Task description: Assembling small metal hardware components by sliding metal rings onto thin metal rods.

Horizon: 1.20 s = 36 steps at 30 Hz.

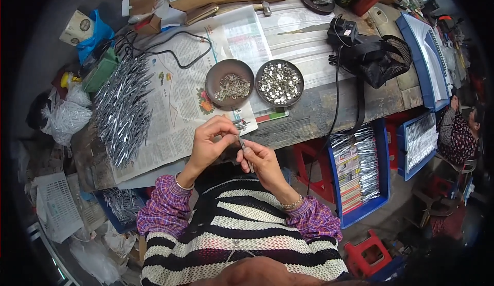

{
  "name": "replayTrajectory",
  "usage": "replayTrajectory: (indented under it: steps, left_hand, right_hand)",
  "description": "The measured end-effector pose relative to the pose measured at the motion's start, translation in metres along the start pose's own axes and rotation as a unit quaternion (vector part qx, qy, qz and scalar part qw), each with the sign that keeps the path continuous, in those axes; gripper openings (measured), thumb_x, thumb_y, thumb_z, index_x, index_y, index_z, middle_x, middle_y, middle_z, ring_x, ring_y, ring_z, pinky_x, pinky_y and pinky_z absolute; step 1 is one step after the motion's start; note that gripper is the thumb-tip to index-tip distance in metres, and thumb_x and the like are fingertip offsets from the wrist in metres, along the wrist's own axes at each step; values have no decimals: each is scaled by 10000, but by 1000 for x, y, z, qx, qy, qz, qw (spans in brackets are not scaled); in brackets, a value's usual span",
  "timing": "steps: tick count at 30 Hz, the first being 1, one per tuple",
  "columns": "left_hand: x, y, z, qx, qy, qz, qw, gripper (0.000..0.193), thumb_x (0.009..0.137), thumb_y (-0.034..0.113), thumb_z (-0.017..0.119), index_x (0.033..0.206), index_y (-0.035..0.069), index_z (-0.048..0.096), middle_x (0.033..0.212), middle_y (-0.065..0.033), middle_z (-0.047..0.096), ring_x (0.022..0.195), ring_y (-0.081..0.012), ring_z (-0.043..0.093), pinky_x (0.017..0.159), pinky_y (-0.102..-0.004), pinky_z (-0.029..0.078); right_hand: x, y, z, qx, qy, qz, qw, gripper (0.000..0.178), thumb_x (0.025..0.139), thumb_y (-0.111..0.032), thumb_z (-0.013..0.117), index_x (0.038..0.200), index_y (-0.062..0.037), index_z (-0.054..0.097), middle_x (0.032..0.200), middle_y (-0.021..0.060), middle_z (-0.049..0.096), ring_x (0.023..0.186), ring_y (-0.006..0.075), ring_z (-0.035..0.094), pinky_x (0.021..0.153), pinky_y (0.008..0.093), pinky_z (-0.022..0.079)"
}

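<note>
Over the near table edge, my two hands meet at a slim, dark grey metal piece (242,143). My right hand (263,163) is closed around its lower part. With thumb and forefinger pinched together, my left hand (207,144) is at its upper end; any tiny part between those fingertips is hidden. Just beyond lie several small dark metal pieces (241,125) on white paper. Further back stand a brown bowl (211,75) of fine wire-like parts and a dark bowl (300,75) of small shiny metal bits. To the left spreads a heap of slender silver metal pieces (121,106).
Newspaper (172,100) covers the table's left half, crossed by a black cable (193,64). A hammer (265,8) lies at the back. On the right are a black mesh bag (386,59) and a blue tray (383,183) of metal pieces. Another person (458,131) sits far right.
</note>
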<state>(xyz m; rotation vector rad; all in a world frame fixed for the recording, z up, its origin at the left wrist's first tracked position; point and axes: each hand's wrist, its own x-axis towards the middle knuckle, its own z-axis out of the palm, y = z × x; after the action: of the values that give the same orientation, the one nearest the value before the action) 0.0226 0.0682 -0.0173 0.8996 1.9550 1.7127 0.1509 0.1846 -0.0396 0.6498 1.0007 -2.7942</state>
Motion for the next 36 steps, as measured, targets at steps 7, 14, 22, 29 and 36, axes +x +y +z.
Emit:
replayTrajectory:
  steps: [7, 14, 22, 29, 36]
  left_hand:
    - [-2, 2, 1, -17, -1, -19, 1000, 116, 700, -69, 631, 803, -16, 634, 828, -58, 581, 740, -116, 560, 633, -213, 452]
    - [-3, 2, -1, 43, 4, 6, 999, 144, 681, -71, 643, 806, 2, 644, 823, -57, 590, 710, -111, 563, 609, -223, 448]
    - [-7, 3, -1, 78, 27, 27, 996, 125, 688, -67, 640, 793, 2, 636, 821, -59, 600, 717, -128, 571, 638, -239, 449]
    - [-12, -2, -1, -192, 63, -129, 971, 79, 800, -28, 596, 879, -33, 602, 834, -44, 614, 801, -104, 588, 718, -224, 478]
    - [-14, 0, -3, -138, 24, -185, 973, 81, 796, -41, 597, 873, -25, 614, 855, -37, 627, 779, -83, 590, 714, -209, 473]
  right_hand:
    - [-1, 2, 1, -16, -2, -5, 1000, 329, 924, -121, 489, 1215, 31, 497, 774, 26, 573, 607, 62, 499, 547, 185, 423]
    - [-1, 3, 1, -31, -4, -10, 999, 322, 924, -109, 486, 1213, 32, 499, 790, 42, 584, 603, 65, 501, 540, 187, 423]
    - [-2, 0, 3, -49, -4, -12, 999, 325, 917, -111, 500, 1207, 35, 507, 804, 46, 592, 602, 64, 501, 534, 187, 417]
    - [1, 0, -2, -70, 19, -30, 997, 322, 912, -100, 505, 1207, 28, 513, 796, 33, 596, 606, 50, 504, 529, 175, 421]
    - [1, 4, -2, -175, 44, -73, 981, 302, 886, -77, 532, 1169, 27, 553, 776, 36, 622, 577, 45, 521, 515, 179, 442]
